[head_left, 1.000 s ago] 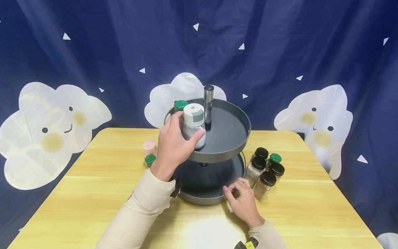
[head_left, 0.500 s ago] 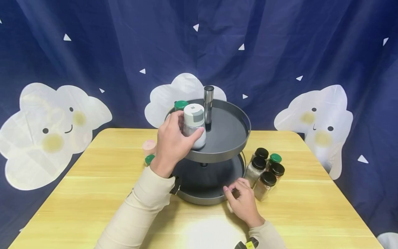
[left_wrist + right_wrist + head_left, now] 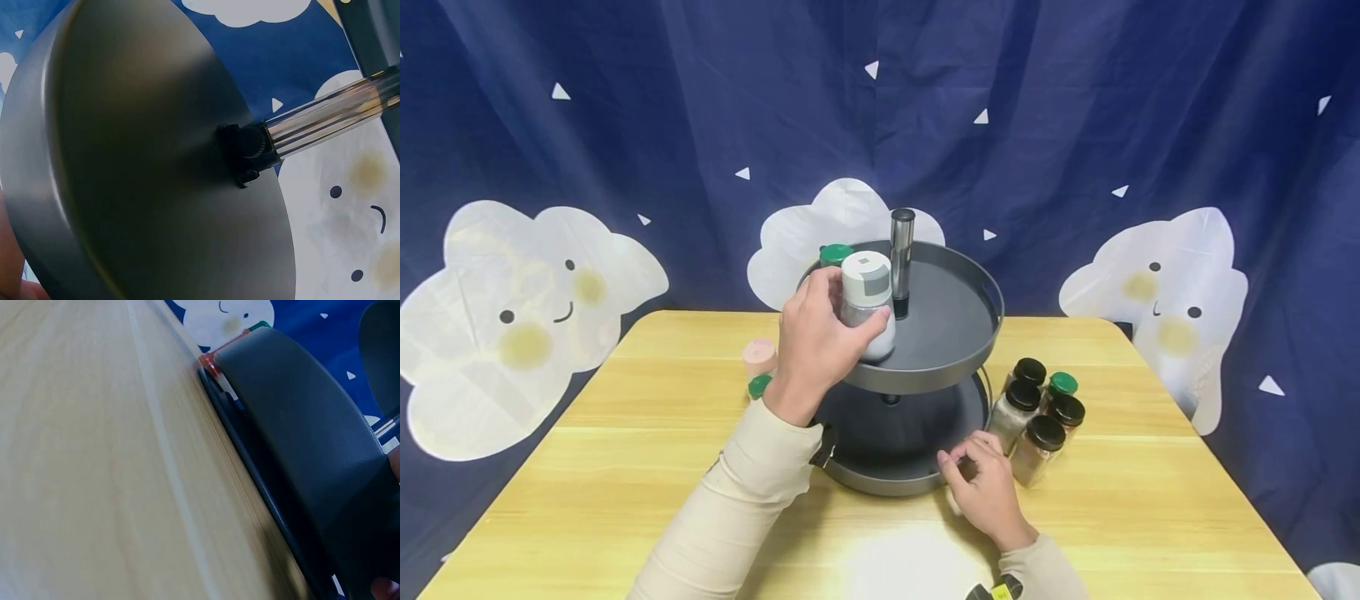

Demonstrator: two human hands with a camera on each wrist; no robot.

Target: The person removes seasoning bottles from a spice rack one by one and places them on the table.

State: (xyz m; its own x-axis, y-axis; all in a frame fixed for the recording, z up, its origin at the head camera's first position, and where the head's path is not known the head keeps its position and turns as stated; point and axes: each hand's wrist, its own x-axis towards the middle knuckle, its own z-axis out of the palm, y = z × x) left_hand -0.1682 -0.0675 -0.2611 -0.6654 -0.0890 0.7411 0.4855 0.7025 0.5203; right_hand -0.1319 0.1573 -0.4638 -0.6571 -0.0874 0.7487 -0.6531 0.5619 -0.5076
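Observation:
In the head view, my left hand (image 3: 820,342) grips a clear jar (image 3: 878,337) with a white and grey cap, thumb on its near right side. The jar stands upright at the left front of the upper tray (image 3: 951,312) of a dark two-tier rack; whether its base touches the tray is hard to tell. A green-lidded jar (image 3: 835,254) is behind it, mostly hidden. My right hand (image 3: 988,487) pinches the rim of the lower tray (image 3: 887,483) at its front right. In the right wrist view, fingertips (image 3: 384,589) show at that rim.
Several jars with black lids (image 3: 1045,432) and one green lid (image 3: 1063,383) stand close together right of the rack. Left of it are a pink-capped container (image 3: 760,357) and a green lid (image 3: 758,385), partly behind my left arm. A metal post (image 3: 902,258) rises through the upper tray.
My left wrist has shifted slightly left and covers more of the green lid beside it. The held jar, the rack and my right hand keep their places.

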